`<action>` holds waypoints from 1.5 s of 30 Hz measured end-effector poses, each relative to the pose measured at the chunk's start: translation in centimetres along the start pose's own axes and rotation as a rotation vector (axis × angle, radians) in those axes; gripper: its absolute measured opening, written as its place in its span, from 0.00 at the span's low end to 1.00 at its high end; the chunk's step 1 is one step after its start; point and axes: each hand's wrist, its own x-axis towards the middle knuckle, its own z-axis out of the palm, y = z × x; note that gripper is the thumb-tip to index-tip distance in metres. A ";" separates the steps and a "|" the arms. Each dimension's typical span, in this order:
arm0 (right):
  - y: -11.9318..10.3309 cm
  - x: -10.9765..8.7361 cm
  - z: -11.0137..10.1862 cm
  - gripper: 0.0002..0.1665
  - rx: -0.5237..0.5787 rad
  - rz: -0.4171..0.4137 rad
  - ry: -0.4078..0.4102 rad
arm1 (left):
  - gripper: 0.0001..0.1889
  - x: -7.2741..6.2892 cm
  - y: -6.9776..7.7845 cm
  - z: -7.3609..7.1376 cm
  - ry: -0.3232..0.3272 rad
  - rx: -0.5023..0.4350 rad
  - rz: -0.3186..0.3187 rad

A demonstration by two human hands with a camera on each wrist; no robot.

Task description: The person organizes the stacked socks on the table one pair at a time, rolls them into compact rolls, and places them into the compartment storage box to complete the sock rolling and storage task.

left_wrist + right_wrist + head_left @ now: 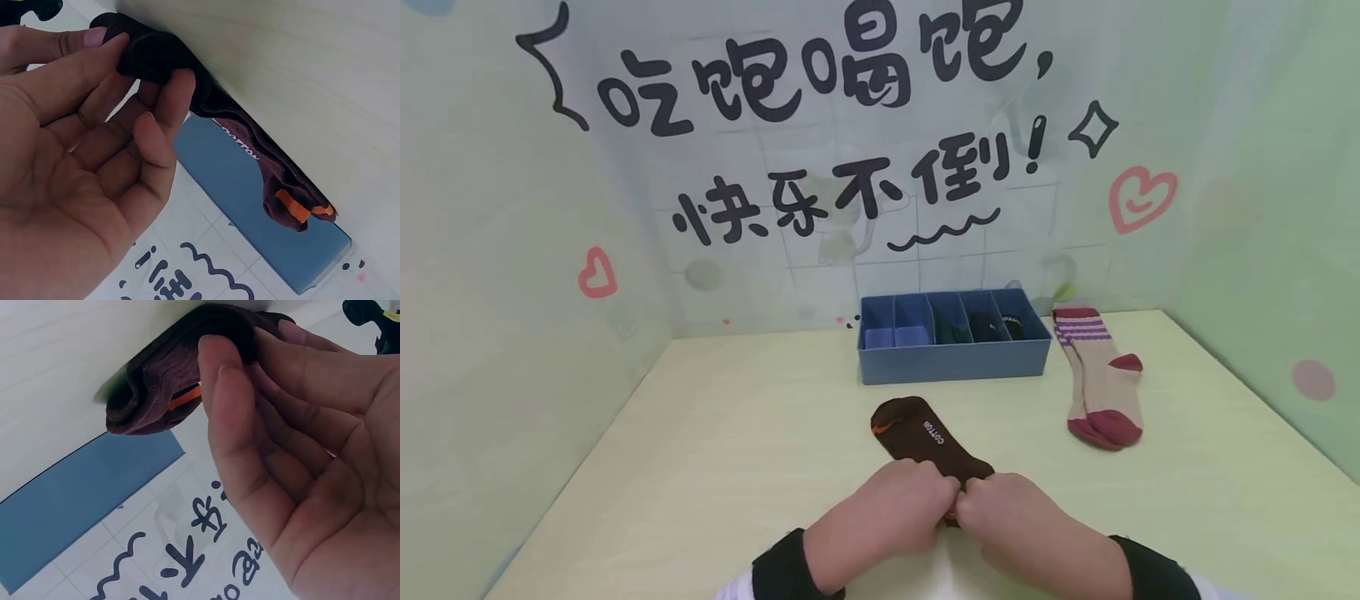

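Note:
A pair of dark brown socks (917, 429) with white COTTON lettering and orange patches lies on the table, toe part pointing away from me. My left hand (898, 508) and right hand (1022, 525) meet at its near end, knuckles almost touching. In the left wrist view, my left thumb and fingers pinch the near end, where the brown fabric (244, 137) is bent over in layers. The right wrist view has my right thumb and fingertips pinching the same folded end of the socks (165, 372). In the head view both hands cover part of that end.
Behind the socks stands a blue divided box (955, 362), dark items in its three right compartments. Beige socks (1101, 387) with maroon toes and purple stripes lie to its right on the pale table (737, 433). A printed curtain (760, 275) hangs at the back.

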 end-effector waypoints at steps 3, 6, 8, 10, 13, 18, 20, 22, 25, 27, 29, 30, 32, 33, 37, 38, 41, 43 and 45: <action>-0.3 0.0 0.0 0.15 -0.054 -0.039 0.032 | 0.15 -0.2 0.0 0.3 0.021 -0.025 -0.029; -0.6 0.1 -0.1 0.11 -0.121 -0.083 0.033 | 0.16 -0.4 -0.1 0.4 0.033 -0.047 -0.052; -0.8 0.1 0.0 0.08 -0.187 -0.112 0.040 | 0.15 -0.5 0.0 0.3 0.037 -0.053 -0.057; -0.8 0.0 -0.1 0.06 -0.226 -0.142 0.024 | 0.15 -0.4 0.0 0.3 0.037 -0.063 -0.053; -0.7 -0.1 -0.1 0.06 -0.280 -0.189 0.035 | 0.18 0.0 0.0 0.3 0.047 -0.094 -0.041; 0.2 0.1 0.0 0.06 -0.206 -0.171 -0.030 | 0.21 0.3 -0.3 0.2 0.039 -0.165 -0.050; 1.0 0.4 0.0 0.06 -0.068 -0.113 -0.097 | 0.19 0.4 -0.4 0.2 0.024 -0.189 -0.070; 2.0 0.7 0.0 0.07 0.122 -0.041 -0.161 | 0.17 0.5 -0.4 0.2 0.015 -0.200 -0.087; 3.4 1.2 0.1 0.06 0.428 0.090 -0.244 | 0.13 0.5 -0.2 0.2 0.013 -0.128 -0.088; 4.2 1.5 0.4 0.07 0.596 0.171 -0.274 | 0.10 0.4 0.0 0.3 0.004 -0.046 -0.074; 4.6 1.7 0.6 0.07 0.713 0.244 -0.292 | 0.06 0.3 0.0 0.3 -0.005 0.028 -0.059; 4.7 1.8 0.6 0.08 0.741 0.266 -0.290 | 0.05 0.2 0.0 0.4 -0.014 0.050 -0.052; 4.5 1.9 0.8 0.10 0.717 0.278 -0.270 | 0.04 0.2 -0.1 0.5 -0.022 0.070 -0.044; 4.3 1.8 0.8 0.11 0.660 0.260 -0.250 | 0.04 0.2 -0.2 0.6 -0.022 0.070 -0.042; 2.8 1.3 0.6 0.08 0.264 0.092 -0.141 | 0.05 0.2 -0.5 0.9 0.002 0.047 -0.035; 2.4 1.1 0.6 0.07 0.151 0.041 -0.110 | 0.06 0.3 -0.5 0.9 0.008 0.038 -0.038; 1.1 0.4 0.7 0.09 -0.156 -0.088 0.003 | 0.07 0.4 -0.5 0.9 0.022 0.020 -0.060; 0.5 0.2 0.8 0.10 -0.291 -0.137 0.064 | 0.08 0.4 -0.4 0.9 0.027 0.022 -0.069; 0.3 0.2 1.0 0.10 -0.370 -0.163 0.103 | 0.07 0.4 -0.4 0.9 0.030 0.024 -0.074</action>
